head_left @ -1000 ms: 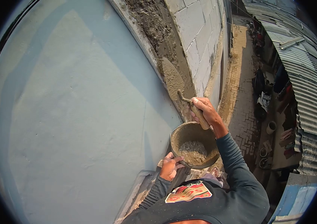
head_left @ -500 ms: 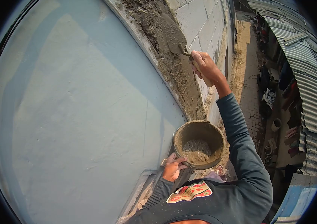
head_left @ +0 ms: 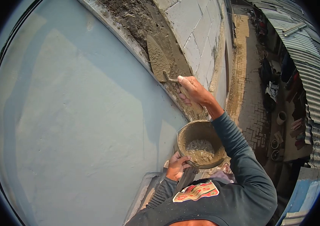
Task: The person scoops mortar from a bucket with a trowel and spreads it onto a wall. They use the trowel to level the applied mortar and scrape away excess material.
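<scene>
My right hand (head_left: 192,90) is closed round the handle of a trowel (head_left: 157,60), whose mortar-coated blade lies against the strip of wet mortar (head_left: 171,41) beside the blue wall (head_left: 88,105). Below it, my left hand (head_left: 176,165) grips the near left rim of a bucket (head_left: 201,130). Wet, grey-brown mortar (head_left: 201,154) lies in the bottom of the bucket. My right forearm passes over the bucket's right edge.
White block masonry (head_left: 195,34) borders the mortar strip on the right. Far below runs a paved alley (head_left: 252,101) with items along its side. A corrugated roof (head_left: 295,56) stands at the far right.
My right hand has moved down and left with the trowel, from the masonry side of the mortar strip to the edge by the blue wall. My left hand still holds the bucket.
</scene>
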A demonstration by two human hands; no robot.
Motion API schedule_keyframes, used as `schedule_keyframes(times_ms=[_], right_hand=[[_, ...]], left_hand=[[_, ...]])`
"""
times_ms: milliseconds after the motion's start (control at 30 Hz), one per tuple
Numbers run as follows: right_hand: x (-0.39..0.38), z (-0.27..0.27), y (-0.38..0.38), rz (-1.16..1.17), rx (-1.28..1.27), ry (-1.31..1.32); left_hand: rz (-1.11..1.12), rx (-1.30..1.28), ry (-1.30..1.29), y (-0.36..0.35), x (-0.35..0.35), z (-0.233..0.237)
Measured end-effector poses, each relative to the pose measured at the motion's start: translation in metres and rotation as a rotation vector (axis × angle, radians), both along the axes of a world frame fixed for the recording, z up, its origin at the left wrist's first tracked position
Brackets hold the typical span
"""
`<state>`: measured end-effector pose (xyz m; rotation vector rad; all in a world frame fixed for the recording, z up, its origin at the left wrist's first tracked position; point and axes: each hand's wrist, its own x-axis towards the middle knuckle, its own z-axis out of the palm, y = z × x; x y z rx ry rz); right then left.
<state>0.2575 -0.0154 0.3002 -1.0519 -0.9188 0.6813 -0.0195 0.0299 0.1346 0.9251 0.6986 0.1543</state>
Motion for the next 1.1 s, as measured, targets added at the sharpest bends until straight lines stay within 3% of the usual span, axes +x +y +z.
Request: schedule_keyframes(times_ms=[167,267,367,467,600,667,733,767,867,967,1000,1067,1100], right_hand=[[0.035,-0.047,-0.006,-0.113,0.022,-0.299],[0.069,0.000,0.004,-0.280,0.123,-0.496],[0.109,0.029,0.009,-0.278,0.004,-0.382],[0.109,0.019,0.008,-0.299,-0.026,-0.380],[0.088,-0.003,-0.002,-0.302,-0.111,-0.174],[0.070,-0.004,-0.004,-0.231,-0.077,-0.090],[0.052,0.002,0.004,0.063,0.049,0.160],[0.045,0.006,0.005,0.066,0.046,0.159],[0.031,0.003,0.003,0.032,-0.003,0.032],[0.040,-0.017,-0.012,0.001,-0.126,-0.320],[0.049,-0.021,-0.008,-0.003,-0.124,-0.324],[0.074,-0.028,0.012,-0.241,0.126,-0.571],[0.076,-0.007,0.009,-0.254,0.110,-0.528]], left_hand=[[0.017,0.002,-0.004,-0.002,-0.002,0.003],[0.027,0.033,0.033,-0.005,-0.001,0.007],[0.044,0.001,0.038,-0.006,-0.007,0.010],[0.045,0.008,0.007,-0.003,-0.005,0.004],[0.016,0.027,0.006,-0.002,-0.001,0.011],[-0.005,0.036,-0.012,0.003,-0.002,0.001],[-0.010,0.051,-0.011,0.002,-0.001,0.000],[-0.005,0.056,0.005,0.000,-0.002,0.001],[0.012,0.040,-0.007,-0.006,-0.003,0.012],[0.019,0.019,-0.003,-0.002,-0.004,0.007],[0.015,0.021,-0.007,-0.002,-0.003,0.007],[0.011,0.048,0.011,0.000,-0.005,0.006],[0.010,0.050,0.004,0.002,-0.004,0.007]])
